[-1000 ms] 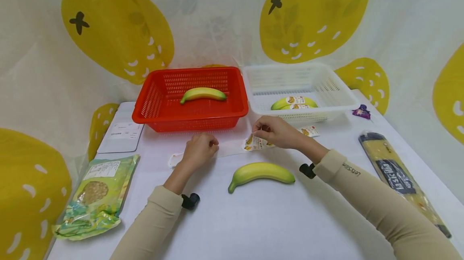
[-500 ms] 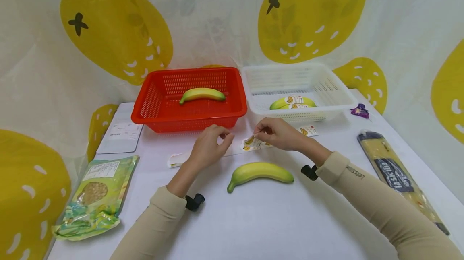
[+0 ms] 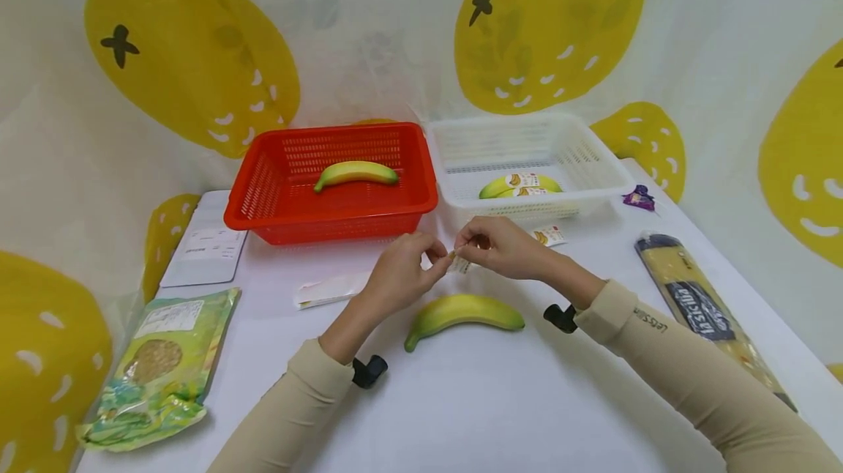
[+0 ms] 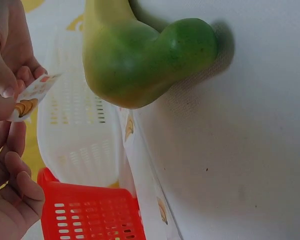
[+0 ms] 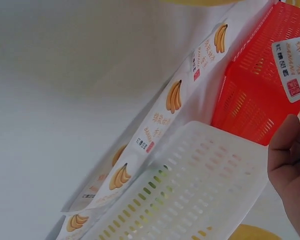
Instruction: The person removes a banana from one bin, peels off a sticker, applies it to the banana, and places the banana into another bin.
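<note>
From above and behind the left hand [image 3: 405, 272] and right hand [image 3: 503, 247], the head view looks forward and down, far enough back to span the desk [image 3: 494, 400]. Both wrist views, close in and turned sideways, share the red basket [image 4: 90, 192] and white basket [image 4: 85, 135] beyond the hands.

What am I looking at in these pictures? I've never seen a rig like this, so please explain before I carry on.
There is no machine: these are a person's left hand and right hand, both bare. The wide picture comes from a camera worn on the head; the two close, turned ones come from small cameras on the wrists. On the white table lie a banana, a strip of labels, a green bag and a long packet, among other things. Behind stand a red basket, with another banana inside, and a white basket with labelled bananas. The hands pinch a banana sticker where they meet.
</note>
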### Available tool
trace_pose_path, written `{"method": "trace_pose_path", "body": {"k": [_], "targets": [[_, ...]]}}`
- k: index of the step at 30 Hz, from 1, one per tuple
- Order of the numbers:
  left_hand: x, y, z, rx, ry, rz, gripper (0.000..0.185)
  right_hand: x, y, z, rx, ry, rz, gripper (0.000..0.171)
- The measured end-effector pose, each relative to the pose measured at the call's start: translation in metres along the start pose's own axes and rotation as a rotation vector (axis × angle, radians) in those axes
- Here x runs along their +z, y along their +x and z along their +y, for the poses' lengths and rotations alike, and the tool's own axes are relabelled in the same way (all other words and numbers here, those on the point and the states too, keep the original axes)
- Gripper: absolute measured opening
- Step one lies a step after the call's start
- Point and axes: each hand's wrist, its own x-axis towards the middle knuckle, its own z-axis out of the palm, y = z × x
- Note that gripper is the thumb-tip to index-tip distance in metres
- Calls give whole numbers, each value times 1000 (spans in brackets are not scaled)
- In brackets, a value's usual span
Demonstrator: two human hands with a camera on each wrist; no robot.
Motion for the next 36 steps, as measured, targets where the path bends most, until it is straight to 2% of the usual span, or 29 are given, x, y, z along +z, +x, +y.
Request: {"method": "trace_pose_path", "body": {"k": [5,8,12,16,20,25,30,36], "targets": [[2,0,-1,10,-4,8,8,0,-3,1,-2,7,14,3],[3,-1,-1,-10,-27,12,9,0,-6,1,-6,15,45,5],[2,-2,0,-72,-127,10,10,-4,-14,2,-2,10,114,18],[0,-5,0,-147,-278,28,9,-11,-24,4,83,-22,163,22],[-1,-7,-1,-187,-407,46,10,-14,-34,9,185,8,88,16],[1,-9,0,-170,-488,30,11,-10,-42,12,221,133,8,15],[4,-12,2,-188,-505,11,11,-6,-46,11,229,150,-5,14],[11,-20,1,-283,-437,-42,13,3,-51,13,228,116,-44,19]]}}
